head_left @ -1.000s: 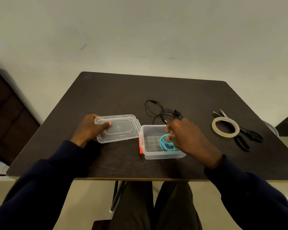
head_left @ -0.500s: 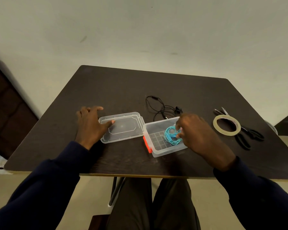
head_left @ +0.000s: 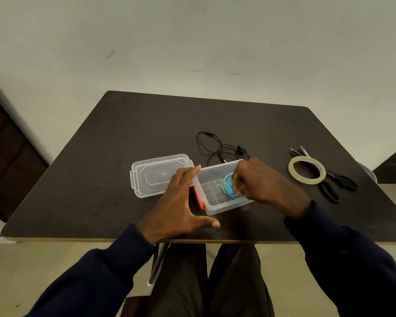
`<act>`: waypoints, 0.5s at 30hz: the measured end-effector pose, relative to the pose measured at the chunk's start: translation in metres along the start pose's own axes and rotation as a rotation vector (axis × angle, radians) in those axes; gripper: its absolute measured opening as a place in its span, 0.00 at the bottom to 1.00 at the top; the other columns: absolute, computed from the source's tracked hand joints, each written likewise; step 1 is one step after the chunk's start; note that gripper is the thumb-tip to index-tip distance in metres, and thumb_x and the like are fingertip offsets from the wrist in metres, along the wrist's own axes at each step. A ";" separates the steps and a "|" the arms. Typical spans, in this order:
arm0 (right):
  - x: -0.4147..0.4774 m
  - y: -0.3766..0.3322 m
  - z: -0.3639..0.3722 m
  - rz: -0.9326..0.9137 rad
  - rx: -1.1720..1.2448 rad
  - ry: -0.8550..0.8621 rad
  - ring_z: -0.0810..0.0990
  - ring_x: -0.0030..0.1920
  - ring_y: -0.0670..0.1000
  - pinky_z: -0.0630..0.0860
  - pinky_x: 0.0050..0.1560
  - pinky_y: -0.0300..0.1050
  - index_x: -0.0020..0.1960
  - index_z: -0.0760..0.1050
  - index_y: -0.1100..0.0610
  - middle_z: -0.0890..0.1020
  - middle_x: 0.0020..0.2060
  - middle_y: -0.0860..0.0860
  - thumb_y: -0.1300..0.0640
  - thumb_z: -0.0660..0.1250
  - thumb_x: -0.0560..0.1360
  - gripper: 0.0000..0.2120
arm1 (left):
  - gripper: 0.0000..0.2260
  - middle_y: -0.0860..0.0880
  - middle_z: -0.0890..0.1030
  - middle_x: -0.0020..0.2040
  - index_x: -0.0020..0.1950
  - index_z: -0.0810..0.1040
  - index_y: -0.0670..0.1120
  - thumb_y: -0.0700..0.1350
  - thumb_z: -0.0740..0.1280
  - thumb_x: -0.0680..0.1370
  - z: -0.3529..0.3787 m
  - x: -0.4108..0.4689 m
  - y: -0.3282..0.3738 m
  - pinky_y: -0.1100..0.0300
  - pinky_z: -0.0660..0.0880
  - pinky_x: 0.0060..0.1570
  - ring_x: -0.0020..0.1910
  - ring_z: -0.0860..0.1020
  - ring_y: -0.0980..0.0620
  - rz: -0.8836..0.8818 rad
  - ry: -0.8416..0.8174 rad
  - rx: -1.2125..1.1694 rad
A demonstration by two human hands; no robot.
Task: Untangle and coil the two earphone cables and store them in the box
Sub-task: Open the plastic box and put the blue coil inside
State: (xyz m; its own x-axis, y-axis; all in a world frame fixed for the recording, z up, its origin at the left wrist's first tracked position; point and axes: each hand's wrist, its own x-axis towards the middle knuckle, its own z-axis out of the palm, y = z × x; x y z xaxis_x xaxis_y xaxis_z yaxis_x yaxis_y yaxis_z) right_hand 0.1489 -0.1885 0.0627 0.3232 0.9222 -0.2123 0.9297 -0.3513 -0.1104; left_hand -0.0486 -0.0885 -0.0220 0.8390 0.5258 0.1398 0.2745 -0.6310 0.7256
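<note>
One coil in the box, one to go!
On the dark brown table point(head_left: 124, 156) the clear plastic box point(head_left: 226, 205) sits open, lid point(head_left: 156, 175) flat to its left; our left hand point(head_left: 178, 207), fingers straight and thumb spread, braces its left wall, likely against sliding, while our right hand point(head_left: 265, 186) pinches the turquoise coiled earphone cable point(head_left: 227, 186) down inside. The tangled black earphone cable point(head_left: 217, 150) lies just behind the box.

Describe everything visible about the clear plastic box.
The box is a rectangular tub of clear plastic with a gridded floor and an orange latch at its left end. It stands open on the table, its lid lying flat at its left. The right hand holds the coiled blue cable inside it; the left hand's straight fingers seem to touch its left rim.
</note>
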 end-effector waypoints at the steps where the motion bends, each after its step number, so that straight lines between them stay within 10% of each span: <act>1: 0.001 0.001 0.001 -0.008 -0.008 0.023 0.83 0.56 0.53 0.82 0.54 0.43 0.50 0.82 0.57 0.83 0.60 0.55 0.60 0.73 0.75 0.04 | 0.55 0.51 0.59 0.78 0.80 0.52 0.53 0.67 0.77 0.62 0.001 0.001 0.001 0.56 0.62 0.73 0.74 0.61 0.54 0.010 0.009 0.000; 15: 0.010 0.009 -0.003 -0.102 0.012 -0.064 0.83 0.52 0.49 0.82 0.54 0.43 0.44 0.83 0.57 0.84 0.56 0.52 0.58 0.76 0.73 0.03 | 0.49 0.48 0.64 0.78 0.80 0.58 0.48 0.64 0.75 0.66 -0.001 0.005 -0.010 0.48 0.61 0.77 0.77 0.63 0.50 0.009 0.041 0.052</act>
State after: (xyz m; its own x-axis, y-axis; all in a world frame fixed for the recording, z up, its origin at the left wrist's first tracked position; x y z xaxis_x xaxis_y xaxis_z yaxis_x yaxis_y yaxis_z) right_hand 0.1611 -0.1821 0.0623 0.2151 0.9410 -0.2613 0.9547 -0.2589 -0.1465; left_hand -0.0475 -0.0791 -0.0275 0.8217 0.5426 0.1744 0.2921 -0.6637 0.6886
